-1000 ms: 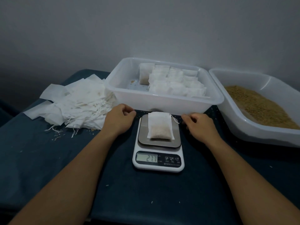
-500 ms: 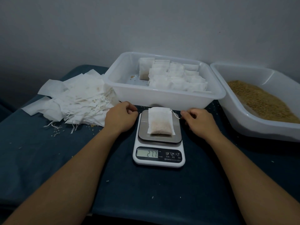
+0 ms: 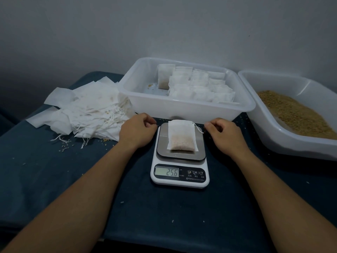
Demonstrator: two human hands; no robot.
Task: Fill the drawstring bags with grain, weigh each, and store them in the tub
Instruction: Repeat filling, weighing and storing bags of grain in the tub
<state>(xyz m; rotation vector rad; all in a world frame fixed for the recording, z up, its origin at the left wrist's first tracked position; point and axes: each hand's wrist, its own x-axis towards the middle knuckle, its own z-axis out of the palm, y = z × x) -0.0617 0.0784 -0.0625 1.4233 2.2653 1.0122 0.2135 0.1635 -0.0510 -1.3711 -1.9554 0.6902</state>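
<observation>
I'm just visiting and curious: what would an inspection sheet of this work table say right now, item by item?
Surface: dark blue cloth-covered table, scattered with grain specks.
Job's things: one filled bag lies flat on the scale; display reads 25.6. Storage tub holds rows of filled bags. Grain tub at right holds loose grain.
Clutter: heap of empty bags with loose strings at left; spilled grains beside it.
Grippers: left hand and right hand rest loosely curled either side of the scale, holding nothing.
Cables: nothing seen.
Surroundings: plain grey wall.
</observation>
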